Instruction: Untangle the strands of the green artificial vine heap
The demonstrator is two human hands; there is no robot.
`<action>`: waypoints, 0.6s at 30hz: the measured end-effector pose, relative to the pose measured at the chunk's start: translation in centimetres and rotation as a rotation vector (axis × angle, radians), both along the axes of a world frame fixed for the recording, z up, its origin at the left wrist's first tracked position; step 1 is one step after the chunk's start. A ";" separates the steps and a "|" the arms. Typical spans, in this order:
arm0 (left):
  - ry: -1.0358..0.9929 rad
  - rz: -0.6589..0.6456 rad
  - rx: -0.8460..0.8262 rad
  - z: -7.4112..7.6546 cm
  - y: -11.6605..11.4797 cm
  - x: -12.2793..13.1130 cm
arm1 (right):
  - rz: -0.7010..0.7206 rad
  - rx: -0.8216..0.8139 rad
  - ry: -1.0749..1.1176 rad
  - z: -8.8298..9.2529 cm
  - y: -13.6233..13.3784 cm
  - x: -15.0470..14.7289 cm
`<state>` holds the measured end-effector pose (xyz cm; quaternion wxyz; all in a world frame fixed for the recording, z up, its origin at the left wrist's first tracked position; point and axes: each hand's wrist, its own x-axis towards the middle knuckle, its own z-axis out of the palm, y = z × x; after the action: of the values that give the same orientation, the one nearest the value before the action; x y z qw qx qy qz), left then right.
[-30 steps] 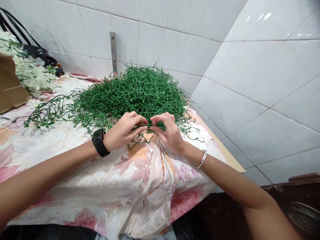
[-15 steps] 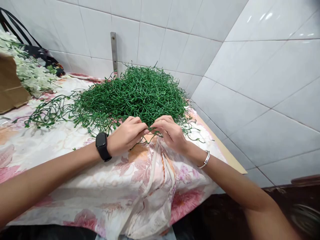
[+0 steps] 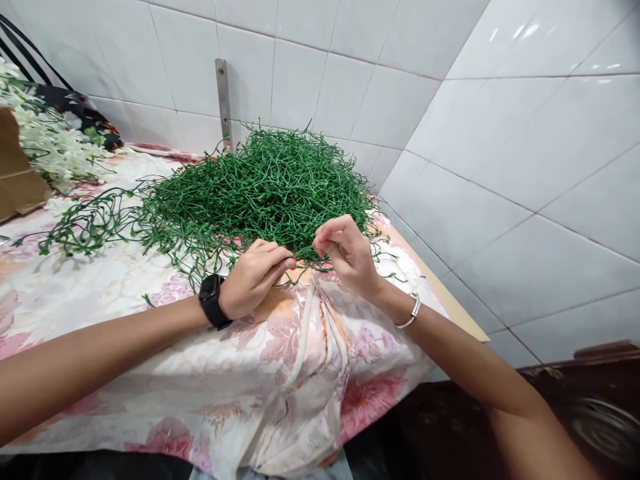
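Note:
A big tangled heap of thin green artificial flower stems [image 3: 270,180] lies on the floral cloth, just beyond both hands. My left hand [image 3: 260,275], with a black watch [image 3: 212,300] on its wrist, pinches a green stem between thumb and fingertips at the heap's near edge. To its right and slightly higher, my right hand [image 3: 346,255] has its fingers curled and the fingertips drawn together close to the stem. Whether those fingertips grip the stem is hard to make out. A silver bangle [image 3: 413,311] circles the right wrist.
White artificial flowers [image 3: 60,143] and a piece of brown cardboard [image 3: 20,173] are at the far left, with a dark patterned bag [image 3: 77,107] behind. The flowered tablecloth [image 3: 115,293] covers the table. Tiled walls [image 3: 320,87] meet behind it, and a metal bracket [image 3: 223,97] stands upright there.
My right hand has risen and moved right, away from my left hand, opening a gap between them. My left hand stays nearly in place, still pinching the stem. The view has shifted slightly.

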<state>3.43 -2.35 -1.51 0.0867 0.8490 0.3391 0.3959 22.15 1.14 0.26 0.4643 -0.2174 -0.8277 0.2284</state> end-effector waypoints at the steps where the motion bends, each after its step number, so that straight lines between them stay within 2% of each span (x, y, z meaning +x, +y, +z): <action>1: -0.008 0.007 -0.014 0.0 0.0 0.0 | -0.001 0.013 -0.001 0.0 0.1 0.0; 6: -0.043 0.061 -0.060 0.0 -0.2 0.1 | -0.036 0.068 0.013 0.2 0.6 -0.4; 11: -0.076 0.062 -0.067 0.0 -0.3 0.2 | -0.099 0.106 0.038 0.0 0.6 -0.7; 15: -0.112 0.042 -0.074 0.1 -0.3 0.2 | -0.114 0.058 0.122 -0.2 0.5 -1.3; 18: -0.126 0.044 -0.078 0.1 -0.3 0.2 | -0.044 -0.034 0.202 0.4 0.4 -1.7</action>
<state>3.62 -2.66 -1.44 0.1320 0.8106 0.3668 0.4369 20.44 1.50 0.64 0.5464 -0.2194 -0.7677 0.2529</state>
